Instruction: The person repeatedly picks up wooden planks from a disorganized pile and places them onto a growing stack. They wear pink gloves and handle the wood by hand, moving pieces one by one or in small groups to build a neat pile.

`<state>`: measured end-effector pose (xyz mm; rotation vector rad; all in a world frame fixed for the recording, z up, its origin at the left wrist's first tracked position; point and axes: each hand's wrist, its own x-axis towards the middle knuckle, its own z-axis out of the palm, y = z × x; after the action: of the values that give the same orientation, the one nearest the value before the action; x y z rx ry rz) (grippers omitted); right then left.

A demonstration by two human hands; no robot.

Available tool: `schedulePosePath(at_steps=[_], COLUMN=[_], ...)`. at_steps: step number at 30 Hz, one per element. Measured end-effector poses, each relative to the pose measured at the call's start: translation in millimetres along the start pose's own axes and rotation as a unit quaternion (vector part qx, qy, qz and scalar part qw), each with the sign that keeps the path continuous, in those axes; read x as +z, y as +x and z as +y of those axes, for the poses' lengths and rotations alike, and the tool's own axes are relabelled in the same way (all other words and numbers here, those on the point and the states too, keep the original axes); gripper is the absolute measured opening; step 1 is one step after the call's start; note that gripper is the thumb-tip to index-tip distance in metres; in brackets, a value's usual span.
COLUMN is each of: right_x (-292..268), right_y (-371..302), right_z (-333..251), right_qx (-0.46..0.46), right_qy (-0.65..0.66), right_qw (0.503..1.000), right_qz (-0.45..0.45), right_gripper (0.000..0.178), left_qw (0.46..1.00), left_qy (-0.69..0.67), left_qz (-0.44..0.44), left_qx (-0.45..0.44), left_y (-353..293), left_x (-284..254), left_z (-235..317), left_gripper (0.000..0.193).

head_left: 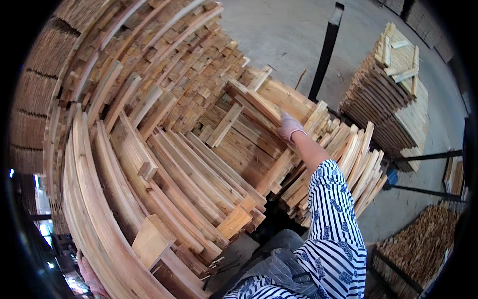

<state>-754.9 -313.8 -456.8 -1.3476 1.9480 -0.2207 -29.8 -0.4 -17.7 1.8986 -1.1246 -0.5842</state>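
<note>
My right hand [290, 127], in a pale glove, reaches forward with its fingers closed round the near end of a wooden board [256, 103]. That board lies slantwise above a low bed of planks [249, 144]. At the lower left edge, part of my left hand [88, 274], also gloved, shows beside the outer face of a long plank [94, 199]. Its fingers are mostly hidden, so its grip is unclear. Between my hands lie several long boards [199, 184] side by side, with short wood blocks [154, 239] on and among them.
A tall stack of lumber [199, 74] rises at the far left. Loose slats [348, 154] are piled right of my right arm. A dark upright post [326, 52] stands beyond, and a stack of wooden panels [383, 94] is on the concrete floor [279, 35] at the right.
</note>
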Motion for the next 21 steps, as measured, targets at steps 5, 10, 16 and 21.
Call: schedulePosePath(at_steps=[5, 10, 16, 21], right_x=[-5, -62, -233, -322], right_y=[-2, -96, -250, -360], right_z=[10, -30, -169, -337], right_qx=[-0.058, -0.113, -0.227, -0.649], right_qy=[-0.029, 0.175, 0.324, 0.263], right_qw=[0.998, 0.975, 0.918, 0.709], right_qz=[-0.015, -0.075, 0.0, 0.087], right_gripper=[0.07, 0.082, 0.047, 0.05], left_qw=[0.996, 0.971, 0.914, 0.87], left_qy=[0.08, 0.229, 0.386, 0.478], left_qz=[0.022, 0.051, 0.107, 0.101], left_qx=[0.031, 0.05, 0.067, 0.056], left_y=[14, 2, 2, -7], left_x=[-28, -21, 15, 13], left_z=[-22, -14, 13, 3], left_gripper=[0.055, 0.053, 0.05, 0.053])
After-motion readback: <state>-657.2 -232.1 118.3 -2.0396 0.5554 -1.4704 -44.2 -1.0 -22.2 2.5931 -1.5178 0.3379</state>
